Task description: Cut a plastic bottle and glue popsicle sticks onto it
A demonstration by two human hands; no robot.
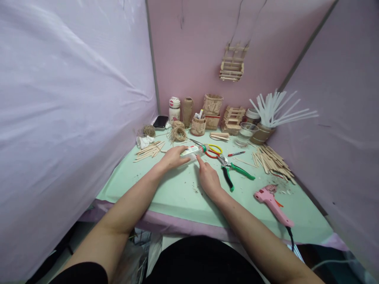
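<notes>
A clear plastic bottle (192, 151) with a printed label and a green band near its neck lies on its side at the middle of the table. My left hand (174, 158) is closed around its base end. At the bottle's near side, my right hand (209, 178) stretches out its index finger, the tip at or just touching the bottle wall. The other fingers of that hand curl underneath and are partly hidden; I see nothing held in them. Scissors with red and yellow handles (215, 149) lie beyond the neck, and green-handled pruning shears (233, 167) lie right of my right hand.
A pink glue gun (274, 205) with a cord lies at front right, near loose wooden sticks (274, 162). Along the back stand a stick-built pen holder (198, 125), a clear cup (245, 133) and a jar of white glue sticks (262, 132). Twine (178, 132) sits back left.
</notes>
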